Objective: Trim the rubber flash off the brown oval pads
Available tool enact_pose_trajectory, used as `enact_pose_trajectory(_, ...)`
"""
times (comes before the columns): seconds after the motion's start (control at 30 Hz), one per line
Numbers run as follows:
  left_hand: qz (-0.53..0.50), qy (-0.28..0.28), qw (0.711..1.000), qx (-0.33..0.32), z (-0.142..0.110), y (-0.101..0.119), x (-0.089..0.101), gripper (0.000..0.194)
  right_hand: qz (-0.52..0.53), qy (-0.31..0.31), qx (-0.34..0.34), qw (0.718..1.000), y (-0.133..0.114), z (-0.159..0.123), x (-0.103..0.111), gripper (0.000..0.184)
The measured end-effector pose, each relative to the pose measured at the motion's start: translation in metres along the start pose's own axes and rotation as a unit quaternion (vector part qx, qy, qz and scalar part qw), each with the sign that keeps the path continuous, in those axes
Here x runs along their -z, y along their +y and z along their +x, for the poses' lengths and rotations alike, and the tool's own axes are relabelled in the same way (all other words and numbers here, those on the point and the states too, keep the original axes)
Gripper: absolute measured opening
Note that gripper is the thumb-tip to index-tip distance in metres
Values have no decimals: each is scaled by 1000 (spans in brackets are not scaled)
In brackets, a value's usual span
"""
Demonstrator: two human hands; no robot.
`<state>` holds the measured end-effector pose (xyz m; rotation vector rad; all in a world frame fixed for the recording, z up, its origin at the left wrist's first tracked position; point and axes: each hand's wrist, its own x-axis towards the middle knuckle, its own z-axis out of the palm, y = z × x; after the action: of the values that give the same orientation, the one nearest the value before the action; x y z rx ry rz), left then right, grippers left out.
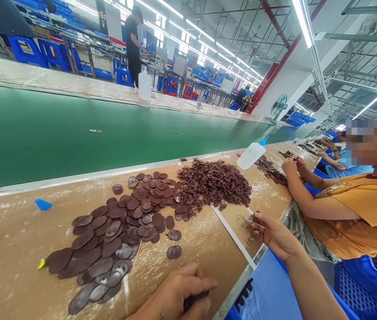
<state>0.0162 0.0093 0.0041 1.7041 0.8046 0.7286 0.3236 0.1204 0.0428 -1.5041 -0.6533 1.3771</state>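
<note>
My left hand (178,293) is at the bottom edge of the brown-papered bench (15,240), fingers curled round a dark brown oval piece. My right hand (273,235) reaches out to the right, pinching a small dark brown part beside a small clear dish (243,220). A spread of flat brown oval pieces (121,226) lies left of my hands. Behind it sits a heap of small tangled brown parts (215,182).
A green conveyor belt (75,133) runs along the far side of the bench. A squeeze bottle (251,154) with a blue tip lies tilted past the heap. A co-worker in an orange shirt (355,213) sits close on the right, hands over another brown pile. A blue cap (43,204) lies left.
</note>
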Motion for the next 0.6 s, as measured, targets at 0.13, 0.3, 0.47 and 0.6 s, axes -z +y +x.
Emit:
enact_pose_trajectory(0.13,15,15,1000,-15,1,1,-2,41,-2,-1,0,1000,0,-1,-1,22)
enact_pose_trajectory(0.3,-9,38,998,-41,1,-8,-6,45,1,3,2,1000,-3,-1,-3,25)
enact_pose_trajectory(0.47,-76,50,995,36,-2,-19,-14,45,32,13,41,999,-8,-26,-6,27)
enact_pose_trajectory(0.6,-236,19,959,153,-3,-12,-16,16,143,-71,25,987,2,-75,-22,23)
